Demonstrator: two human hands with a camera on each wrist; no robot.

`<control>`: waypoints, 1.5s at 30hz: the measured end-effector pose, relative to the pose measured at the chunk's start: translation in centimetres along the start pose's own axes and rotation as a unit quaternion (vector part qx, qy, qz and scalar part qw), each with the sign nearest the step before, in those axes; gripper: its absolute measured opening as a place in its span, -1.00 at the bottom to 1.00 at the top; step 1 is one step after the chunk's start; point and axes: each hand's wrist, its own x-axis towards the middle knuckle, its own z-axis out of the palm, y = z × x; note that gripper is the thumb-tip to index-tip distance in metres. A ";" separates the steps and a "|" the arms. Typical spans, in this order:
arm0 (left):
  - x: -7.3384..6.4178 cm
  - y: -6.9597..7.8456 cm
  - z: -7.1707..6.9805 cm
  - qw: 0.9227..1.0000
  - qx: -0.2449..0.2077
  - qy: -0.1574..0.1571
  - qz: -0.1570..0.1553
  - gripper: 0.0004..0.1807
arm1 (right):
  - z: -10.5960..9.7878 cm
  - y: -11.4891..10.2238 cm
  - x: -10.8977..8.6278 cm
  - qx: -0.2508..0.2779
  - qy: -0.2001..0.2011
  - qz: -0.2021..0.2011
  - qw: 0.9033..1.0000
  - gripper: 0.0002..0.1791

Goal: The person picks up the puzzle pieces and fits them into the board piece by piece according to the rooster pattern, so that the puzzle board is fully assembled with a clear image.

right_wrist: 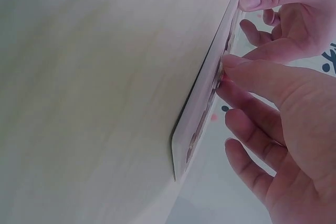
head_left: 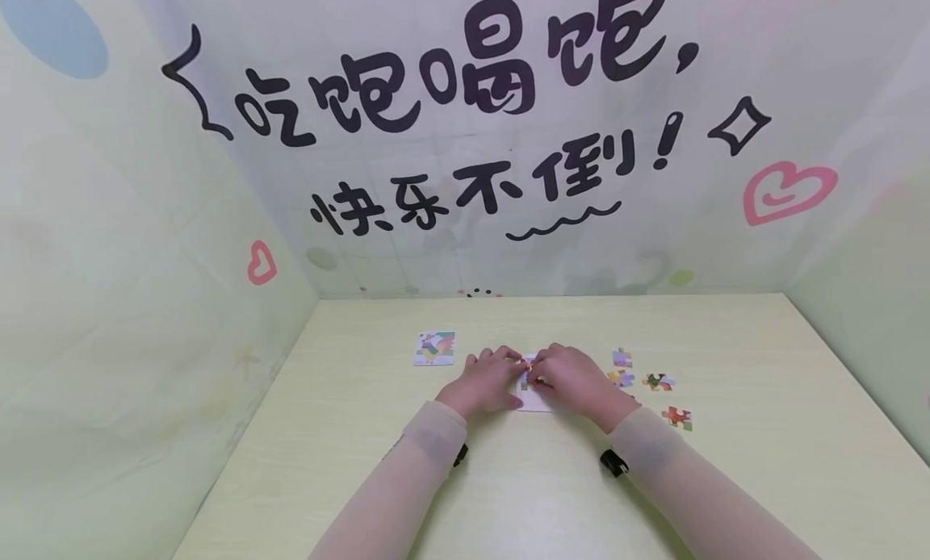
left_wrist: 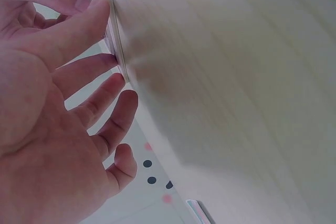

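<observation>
A white puzzle board [head_left: 536, 402] lies flat on the table between both hands, with some colourful pieces on it. My left hand [head_left: 485, 384] is at its left side, and the thumb touches the board's edge in the right wrist view. The other left fingers are spread and slightly bent. My right hand [head_left: 577, 385] pinches a small puzzle piece [right_wrist: 221, 73] between thumb and index finger, at the board's surface. Its other fingers are loosely bent. The fingers hide much of the board and the held piece's picture.
Loose puzzle pieces lie right of the board, among them a red and green piece [head_left: 677, 416] and a dark green one [head_left: 659, 382]. A square picture card [head_left: 434, 348] lies at the back left. A printed cloth wall [head_left: 465, 261] rises behind the table [head_left: 523, 495].
</observation>
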 end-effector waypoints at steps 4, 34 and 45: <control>0.1 0.0 0.1 1.000 0.002 0.000 0.002 -0.24 | 0.1 0.0 -0.1 -0.005 0.000 0.003 1.000 -0.89; 0.0 0.0 0.1 1.000 0.000 0.000 0.000 -0.22 | 0.1 0.1 0.0 -0.001 -0.006 0.023 1.000 -0.86; -0.1 0.0 0.1 1.000 -0.002 0.001 -0.002 -0.23 | 0.2 0.1 0.1 -0.003 0.000 0.008 1.000 -0.87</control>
